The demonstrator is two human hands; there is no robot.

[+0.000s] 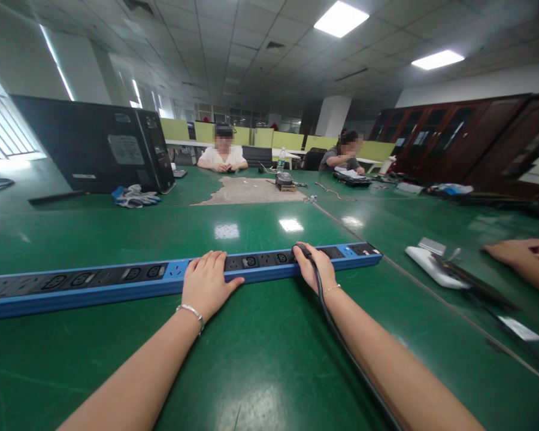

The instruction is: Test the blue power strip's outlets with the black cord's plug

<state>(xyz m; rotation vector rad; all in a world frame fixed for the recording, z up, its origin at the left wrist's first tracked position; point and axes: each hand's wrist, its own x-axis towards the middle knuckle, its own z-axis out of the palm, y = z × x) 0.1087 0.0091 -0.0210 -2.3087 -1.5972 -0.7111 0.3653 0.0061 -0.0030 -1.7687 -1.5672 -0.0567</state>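
Note:
A long blue power strip (117, 292) with black sockets lies across the table, running from the left edge to right of the middle. My left hand (206, 284) is laid over its middle, fingers across the top and thumb along the near side, holding it. To the right, my right hand (322, 269) grips a black plug (302, 251) at the strip's sockets. Fingers partly cover the plug, so I cannot tell how deep it sits. From it a black power cord (336, 332) runs back along my right forearm to the bottom edge.
A black computer case (103, 146) stands at the back left, with gloves (136, 196) beside it. A white device (433, 267) and a co-worker's hands (516, 254) are at the right. Two people sit across the green table (251, 365). A water bottle (281, 160) stands far back.

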